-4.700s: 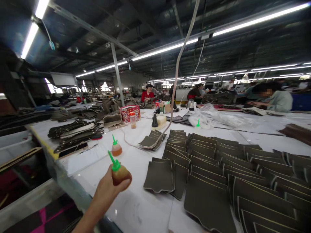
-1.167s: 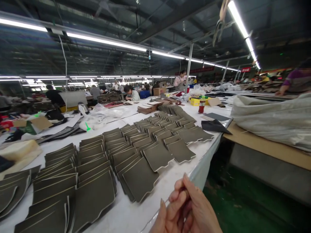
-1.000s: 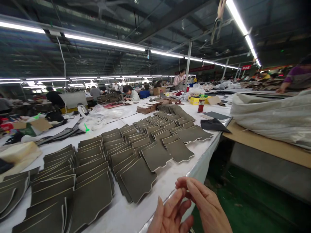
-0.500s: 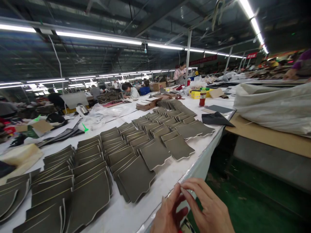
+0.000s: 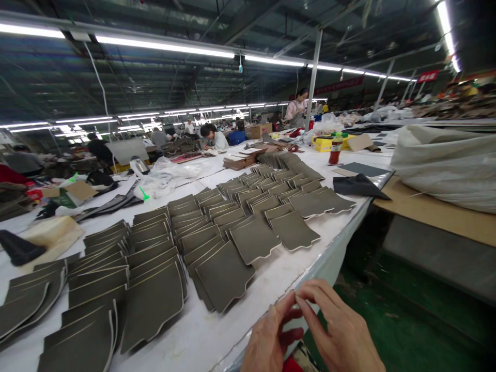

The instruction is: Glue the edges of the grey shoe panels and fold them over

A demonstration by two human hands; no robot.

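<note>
My left hand and my right hand are held together at the table's near edge, fingertips meeting. The thumb and forefinger of my right hand press together against the tip of a left finger. The left fingers are curled. Anything between the fingertips is too small or hidden to make out. Beyond the hands, dark grey-green cut leather pieces with pale edges lie in overlapping rows. The nearest piece lies apart from my hands.
The white-covered table carries a bottle of red liquid, a black scrap and brown stacked pieces. At right, a large white sack rests on a brown board. A person stands farther back.
The view has shifted slightly, so the table's contents sit farther right. Both hands keep nearly the same pose, fingertips still together. The purple sleeve at far right has left the view.
</note>
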